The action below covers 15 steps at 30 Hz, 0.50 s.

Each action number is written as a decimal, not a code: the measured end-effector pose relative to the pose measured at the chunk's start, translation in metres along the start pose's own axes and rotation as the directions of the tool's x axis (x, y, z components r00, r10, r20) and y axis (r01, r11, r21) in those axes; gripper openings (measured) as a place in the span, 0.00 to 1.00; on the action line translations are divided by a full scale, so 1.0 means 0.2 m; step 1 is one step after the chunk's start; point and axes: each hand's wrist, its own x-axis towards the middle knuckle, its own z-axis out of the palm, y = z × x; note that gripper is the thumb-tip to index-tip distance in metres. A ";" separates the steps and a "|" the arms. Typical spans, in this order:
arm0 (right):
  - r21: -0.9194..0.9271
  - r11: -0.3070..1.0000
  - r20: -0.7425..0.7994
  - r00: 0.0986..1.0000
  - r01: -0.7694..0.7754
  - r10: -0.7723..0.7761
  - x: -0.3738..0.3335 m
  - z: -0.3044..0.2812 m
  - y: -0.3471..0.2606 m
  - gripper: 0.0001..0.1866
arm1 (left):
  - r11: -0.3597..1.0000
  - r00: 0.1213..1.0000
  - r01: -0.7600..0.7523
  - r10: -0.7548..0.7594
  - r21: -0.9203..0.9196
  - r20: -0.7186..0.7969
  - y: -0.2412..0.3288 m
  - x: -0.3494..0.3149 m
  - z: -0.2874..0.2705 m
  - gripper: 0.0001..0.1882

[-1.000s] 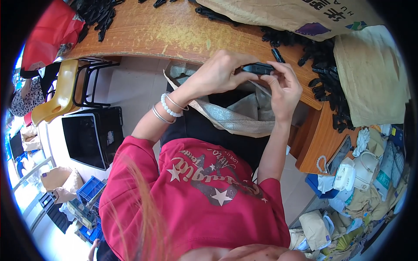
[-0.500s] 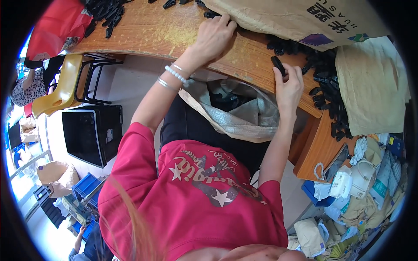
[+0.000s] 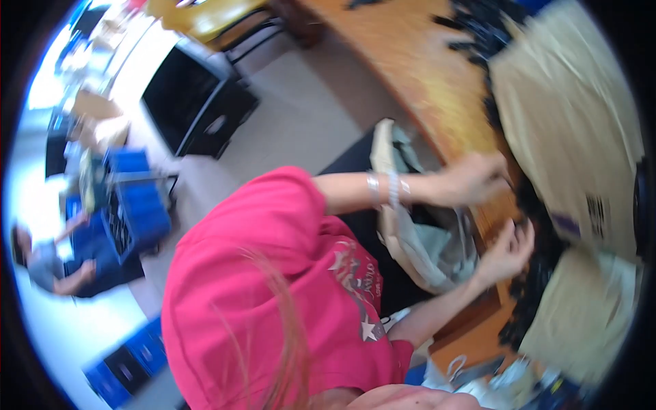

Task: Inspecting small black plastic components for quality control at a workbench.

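Observation:
Over the wooden table's edge, my left hand (image 3: 471,180) is blurred, with its fingers bent together; whatever they hold cannot be made out. My right hand (image 3: 507,254) is close to it, palm turned up, its thumb and fingers closed around a small dark piece at the tips. Beside both hands runs a pile of black plastic pieces (image 3: 540,263). Below them, an open pale woven sack (image 3: 410,251) hangs between my lap and the table.
Large brown paper sacks (image 3: 567,116) stand along the wooden table (image 3: 403,65). More black pieces (image 3: 482,27) lie at its far end. To the left are a black box-shaped appliance (image 3: 198,99), a yellow chair (image 3: 212,19), blue crates (image 3: 140,198) and another person (image 3: 51,263).
The view has swung round and tilted. My left hand has left the brown sack's edge and come close to my right hand. The black piece in my right hand is now mostly hidden.

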 end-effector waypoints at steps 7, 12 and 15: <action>0.038 0.999 0.220 0.975 0.029 -0.036 0.00 0.02 -0.07 0.14 | 0.983 0.988 -0.144 0.149 -0.112 0.039 -0.04 -0.05 0.17 0.10; 0.225 0.971 0.373 0.928 -0.086 -0.004 -0.02 -0.07 -0.13 0.16 | 0.933 0.964 0.219 -0.161 -0.286 0.213 0.01 -0.03 0.10 0.11; 0.030 0.997 0.242 0.967 0.075 -0.080 -0.02 -0.13 -0.08 0.12 | 0.878 0.914 0.284 -0.126 -0.385 0.385 0.07 -0.03 0.11 0.13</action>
